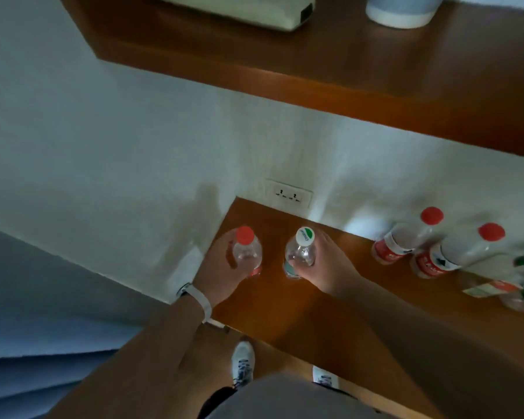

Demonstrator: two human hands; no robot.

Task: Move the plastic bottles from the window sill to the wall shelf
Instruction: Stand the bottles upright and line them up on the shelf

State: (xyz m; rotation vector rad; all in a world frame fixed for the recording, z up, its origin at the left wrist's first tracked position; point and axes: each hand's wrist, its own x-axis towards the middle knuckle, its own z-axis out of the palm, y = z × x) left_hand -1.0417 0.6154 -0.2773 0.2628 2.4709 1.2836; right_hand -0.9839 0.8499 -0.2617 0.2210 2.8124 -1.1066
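Observation:
My left hand [221, 267] grips a clear plastic bottle with a red cap [247, 249], held upright at the left end of a lower wooden shelf [300, 306]. My right hand [324, 264] grips a clear bottle with a white and green cap [301, 252], upright beside the first. Whether either bottle rests on the wood is hidden by my fingers. Two red-capped bottles with red labels [406, 237] [454, 252] stand further right on the same shelf. More bottles [521, 285] are blurred at the right edge.
An upper wooden shelf [315, 71] runs overhead and carries a pale flat device [239, 10] and a white and blue round object [400, 10]. A double wall socket [288, 195] sits just behind the lower shelf. A grey-blue bed [43, 328] lies at the left.

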